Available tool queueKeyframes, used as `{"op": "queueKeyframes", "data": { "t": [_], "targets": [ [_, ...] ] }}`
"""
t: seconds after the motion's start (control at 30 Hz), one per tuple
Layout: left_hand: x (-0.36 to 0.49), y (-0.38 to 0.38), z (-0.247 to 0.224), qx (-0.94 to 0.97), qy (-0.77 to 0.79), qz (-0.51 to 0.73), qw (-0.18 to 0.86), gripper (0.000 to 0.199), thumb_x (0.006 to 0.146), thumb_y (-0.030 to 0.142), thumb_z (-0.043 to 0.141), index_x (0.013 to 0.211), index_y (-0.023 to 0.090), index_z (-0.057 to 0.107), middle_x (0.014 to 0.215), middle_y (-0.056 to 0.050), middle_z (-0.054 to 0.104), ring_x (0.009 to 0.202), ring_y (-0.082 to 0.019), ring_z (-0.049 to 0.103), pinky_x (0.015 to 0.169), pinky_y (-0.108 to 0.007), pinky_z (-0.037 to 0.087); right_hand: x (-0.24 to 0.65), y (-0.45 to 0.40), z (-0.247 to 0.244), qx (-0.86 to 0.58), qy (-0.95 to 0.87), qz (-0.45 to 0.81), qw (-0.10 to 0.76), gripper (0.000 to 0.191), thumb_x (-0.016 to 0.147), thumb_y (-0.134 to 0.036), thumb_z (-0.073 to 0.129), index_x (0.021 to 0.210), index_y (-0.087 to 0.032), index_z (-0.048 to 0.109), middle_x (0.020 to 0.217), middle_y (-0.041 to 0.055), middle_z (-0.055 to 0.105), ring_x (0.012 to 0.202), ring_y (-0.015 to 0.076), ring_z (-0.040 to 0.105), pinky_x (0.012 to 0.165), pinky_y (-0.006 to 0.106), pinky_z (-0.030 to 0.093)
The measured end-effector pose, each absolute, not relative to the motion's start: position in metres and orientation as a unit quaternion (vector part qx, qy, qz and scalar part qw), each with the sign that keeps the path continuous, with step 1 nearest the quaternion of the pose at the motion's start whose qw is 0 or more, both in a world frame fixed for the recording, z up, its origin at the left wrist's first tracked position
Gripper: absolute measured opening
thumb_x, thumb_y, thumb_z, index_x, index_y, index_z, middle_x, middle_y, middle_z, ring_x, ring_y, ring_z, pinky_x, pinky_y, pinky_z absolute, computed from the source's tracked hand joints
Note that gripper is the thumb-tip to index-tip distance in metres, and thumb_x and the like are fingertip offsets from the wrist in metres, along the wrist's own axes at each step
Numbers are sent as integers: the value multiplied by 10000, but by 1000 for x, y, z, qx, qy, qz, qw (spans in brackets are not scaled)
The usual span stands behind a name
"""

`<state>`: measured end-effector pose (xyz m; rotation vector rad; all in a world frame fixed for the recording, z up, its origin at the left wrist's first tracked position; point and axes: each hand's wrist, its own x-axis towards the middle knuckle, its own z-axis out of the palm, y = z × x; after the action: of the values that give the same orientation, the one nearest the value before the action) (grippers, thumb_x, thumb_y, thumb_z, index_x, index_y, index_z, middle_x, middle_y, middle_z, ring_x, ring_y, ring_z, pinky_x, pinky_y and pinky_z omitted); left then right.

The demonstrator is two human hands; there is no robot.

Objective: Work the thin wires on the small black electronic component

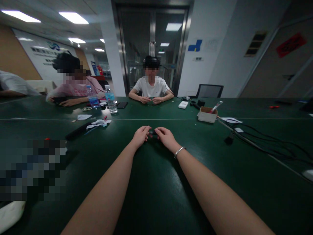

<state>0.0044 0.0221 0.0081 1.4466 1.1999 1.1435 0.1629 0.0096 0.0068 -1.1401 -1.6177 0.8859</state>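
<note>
My left hand (141, 136) and my right hand (167, 137) meet above the green table, fingertips nearly touching. Between them is a small dark object (154, 132), too small and dim for its kind to be made out. The right thumb and fingers pinch its right end. Against its left end, which has a paler glint, the left fingers are closed. A silver bracelet (180, 152) circles my right wrist.
Across the green table (156, 202) sits a person in a white shirt (152, 85); another in pink (73, 85) sits at left. Water bottles (111, 100), crumpled paper (99, 123), a small cardboard box (207, 115) and black cables (269, 138) lie around.
</note>
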Motion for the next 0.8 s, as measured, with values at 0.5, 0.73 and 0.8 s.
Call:
{"op": "queueKeyframes", "data": {
  "t": [0.5, 0.73, 0.8],
  "targets": [
    [6, 20, 10, 608, 464, 452, 459, 230, 842, 316, 467, 924, 145, 598, 630, 4, 553, 467, -65, 456, 423, -167, 328, 163, 10, 5, -457, -657, 370, 472, 299, 814, -396, 534, 944, -147, 634, 619, -17, 534, 556, 113, 481, 535, 238, 373],
    [7, 20, 10, 601, 481, 448, 455, 252, 857, 311, 420, 902, 147, 606, 605, 1, 551, 455, -71, 435, 419, -174, 309, 163, 9, 6, -455, -659, 371, 469, 302, 817, -403, 527, 945, -150, 634, 609, -19, 532, 557, 120, 487, 543, 247, 380],
    [6, 19, 12, 613, 470, 436, 461, 285, 859, 345, 418, 895, 137, 609, 564, 6, 530, 448, -77, 422, 418, -179, 305, 163, 9, 7, -455, -660, 374, 466, 311, 818, -409, 526, 951, -149, 634, 614, -19, 530, 559, 120, 486, 541, 248, 379]
  ]
}}
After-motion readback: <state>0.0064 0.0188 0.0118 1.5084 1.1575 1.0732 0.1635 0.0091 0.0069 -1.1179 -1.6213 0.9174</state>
